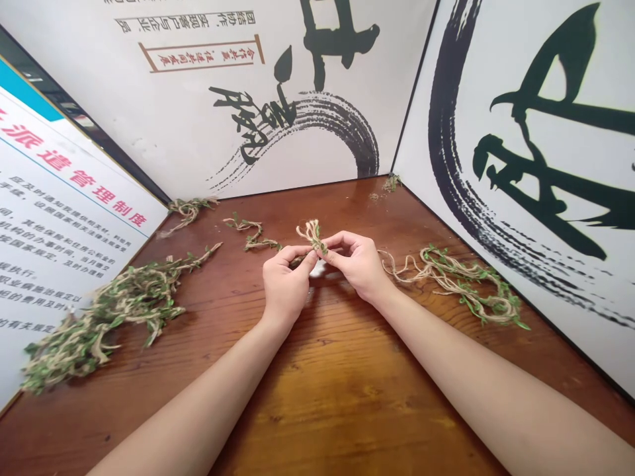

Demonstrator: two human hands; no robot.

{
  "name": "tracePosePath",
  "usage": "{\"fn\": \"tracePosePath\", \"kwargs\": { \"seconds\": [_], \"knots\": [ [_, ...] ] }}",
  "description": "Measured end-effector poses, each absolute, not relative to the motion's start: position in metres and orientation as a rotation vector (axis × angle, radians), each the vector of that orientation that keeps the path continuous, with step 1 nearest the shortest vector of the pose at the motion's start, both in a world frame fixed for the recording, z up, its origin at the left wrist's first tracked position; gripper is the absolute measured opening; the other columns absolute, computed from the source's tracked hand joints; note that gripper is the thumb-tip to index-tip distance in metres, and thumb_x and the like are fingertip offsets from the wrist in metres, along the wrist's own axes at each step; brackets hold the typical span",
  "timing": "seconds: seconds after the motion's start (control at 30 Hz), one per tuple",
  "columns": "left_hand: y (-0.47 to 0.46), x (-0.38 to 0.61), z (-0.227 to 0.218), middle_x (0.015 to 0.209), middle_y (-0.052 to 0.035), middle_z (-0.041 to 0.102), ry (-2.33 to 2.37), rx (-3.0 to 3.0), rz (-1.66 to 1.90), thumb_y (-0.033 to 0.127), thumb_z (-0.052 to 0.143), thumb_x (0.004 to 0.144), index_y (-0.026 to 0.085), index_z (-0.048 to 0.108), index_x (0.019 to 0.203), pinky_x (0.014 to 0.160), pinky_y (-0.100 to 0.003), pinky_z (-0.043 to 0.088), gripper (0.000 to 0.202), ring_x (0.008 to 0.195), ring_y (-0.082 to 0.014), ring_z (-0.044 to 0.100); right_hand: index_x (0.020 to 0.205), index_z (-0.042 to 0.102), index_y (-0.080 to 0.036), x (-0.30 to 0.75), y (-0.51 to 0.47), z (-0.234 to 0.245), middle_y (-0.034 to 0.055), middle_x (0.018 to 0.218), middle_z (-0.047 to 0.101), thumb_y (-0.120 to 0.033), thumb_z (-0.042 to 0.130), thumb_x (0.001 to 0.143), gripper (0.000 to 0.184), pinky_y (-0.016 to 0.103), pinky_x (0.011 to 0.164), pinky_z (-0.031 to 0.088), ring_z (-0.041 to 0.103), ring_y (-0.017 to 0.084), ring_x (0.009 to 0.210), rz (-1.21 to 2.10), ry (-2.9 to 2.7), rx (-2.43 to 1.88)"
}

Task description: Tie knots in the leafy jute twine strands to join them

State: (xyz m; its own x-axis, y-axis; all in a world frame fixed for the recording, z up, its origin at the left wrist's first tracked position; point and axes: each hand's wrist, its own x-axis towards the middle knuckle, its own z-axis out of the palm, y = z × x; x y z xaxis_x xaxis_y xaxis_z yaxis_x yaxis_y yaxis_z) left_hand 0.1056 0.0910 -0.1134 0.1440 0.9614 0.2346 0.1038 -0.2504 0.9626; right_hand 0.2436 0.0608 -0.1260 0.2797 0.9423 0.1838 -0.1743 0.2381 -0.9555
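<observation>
Over wooden tabletop (317, 396), hands (286, 285) (358, 264) pinching leafy twine (311, 235)

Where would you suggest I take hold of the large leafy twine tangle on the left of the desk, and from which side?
Grip the leafy twine tangle at its thick middle from above, coming from the right with the left hand: it lies flat on the wooden desk, and the bulk there likely holds better than the thin tail.

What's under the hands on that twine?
Wooden table under the left hand and right hand, with a small white patch between them. The twine bundle and palms hide anything directly beneath.
</observation>
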Motion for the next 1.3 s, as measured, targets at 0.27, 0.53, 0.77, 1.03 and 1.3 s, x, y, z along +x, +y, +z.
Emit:
{"fn": "tracePosePath", "kwargs": {
  "seconds": [0.27, 0.53, 0.77, 1.03, 1.3],
  "knots": [
    [0.087, 0.107, -0.108, 0.080, -0.0034, 0.077, 1.021, 1.609, 1.193, 0.029, 0.075, 0.075, 0.020, 0.079, 0.078, 0.069, -0.029, 0.052, 0.011, 0.073, -0.0173, 0.066, 0.089, 0.076, -0.021, 0.247, 0.061, -0.124, 0.0013, 0.083, 0.073, -0.032, 0.092, 0.060, 0.035, 0.032, 0.073, 0.053, 0.064, 0.016, 0.077, 0.967, -0.911, -0.960],
    [0.083, 0.107, -0.108, 0.081, -0.0030, 0.075, 1.091, 1.794, 1.220, 0.029, 0.071, 0.080, 0.021, 0.078, 0.081, 0.072, -0.030, 0.051, 0.011, 0.076, -0.0176, 0.066, 0.083, 0.075, -0.021, 0.244, 0.061, -0.124, 0.0019, 0.079, 0.073, -0.042, 0.090, 0.065, 0.031, 0.033, 0.071, 0.054, 0.064, 0.016, 0.074, 0.955, -0.940, -0.997],
    [0.087, 0.105, -0.106, 0.071, -0.0019, 0.072, 1.152, 1.670, 1.163, 0.032, 0.068, 0.081, 0.020, 0.073, 0.075, 0.069, -0.031, 0.052, 0.015, 0.070, -0.0181, 0.065, 0.088, 0.076, -0.022, 0.245, 0.058, -0.120, 0.0022, 0.085, 0.076, -0.038, 0.084, 0.069, 0.026, 0.036, 0.078, 0.056, 0.068, 0.018, 0.080, 1.027, -0.975, -0.953],
    [0.082, 0.106, -0.107, 0.078, -0.0028, 0.073, 1.116, 1.788, 1.184, 0.032, 0.067, 0.082, 0.020, 0.073, 0.077, 0.073, -0.031, 0.050, 0.014, 0.075, -0.0183, 0.065, 0.080, 0.067, -0.021, 0.242, 0.062, -0.123, -0.0011, 0.076, 0.068, -0.030, 0.072, 0.072, 0.013, 0.030, 0.069, 0.050, 0.061, 0.015, 0.072, 0.861, -1.009, -1.104],
    [0.084, 0.107, -0.108, 0.076, -0.0026, 0.074, 1.143, 1.749, 1.160, 0.033, 0.068, 0.081, 0.020, 0.075, 0.077, 0.069, -0.030, 0.050, 0.015, 0.069, -0.0173, 0.064, 0.096, 0.062, -0.023, 0.242, 0.062, -0.125, 0.0022, 0.091, 0.074, -0.025, 0.071, 0.075, 0.023, 0.036, 0.084, 0.056, 0.071, 0.020, 0.090, 0.957, -0.992, -0.971]
  ]
}}
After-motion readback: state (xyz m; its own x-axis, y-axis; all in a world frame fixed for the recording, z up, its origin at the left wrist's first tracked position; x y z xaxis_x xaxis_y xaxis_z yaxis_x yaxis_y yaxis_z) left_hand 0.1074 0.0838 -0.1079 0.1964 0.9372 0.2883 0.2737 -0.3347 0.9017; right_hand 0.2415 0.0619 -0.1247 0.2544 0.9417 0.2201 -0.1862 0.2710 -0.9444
